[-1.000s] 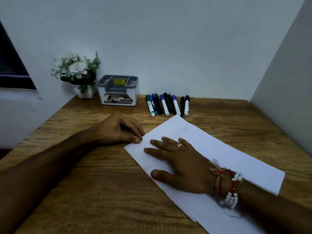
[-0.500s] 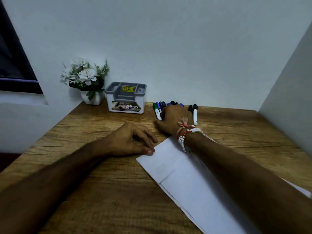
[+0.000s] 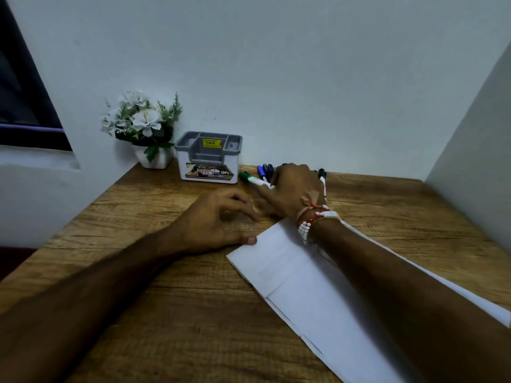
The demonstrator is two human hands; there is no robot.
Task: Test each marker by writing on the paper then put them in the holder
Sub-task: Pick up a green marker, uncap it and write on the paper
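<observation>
**Right hand closes on the green marker at the back of the table**

At the far left a dark window [image 3: 25, 87] is cut off by the frame edge. Beside it, white flowers [image 3: 139, 120] in a small pot stand in the table's back corner. Just right of them the grey-and-white holder [image 3: 208, 158] sits against the wall, its label print mostly too small to read.

The left hand [image 3: 215, 225] rests on the wooden table [image 3: 124, 313], fingers loosely curled, a little blurred and gripping nothing. Its thumb tip touches the near corner of the paper [image 3: 298, 286].

Further back, the green marker [image 3: 253, 180] lies slanted just right of the holder. Its white barrel runs in between the thumb and forefinger of the right hand [image 3: 296, 189], which pinch it (the other fingers are hidden behind the back of the hand). That hand covers most of the row of markers [image 3: 265, 170], so only a few blue and dark caps show. One black-capped marker [image 3: 322, 175] peeks out past its right side. Beaded bracelets [image 3: 312, 219] circle the wrist. The paper passes under the right forearm and out of frame at lower right.
</observation>
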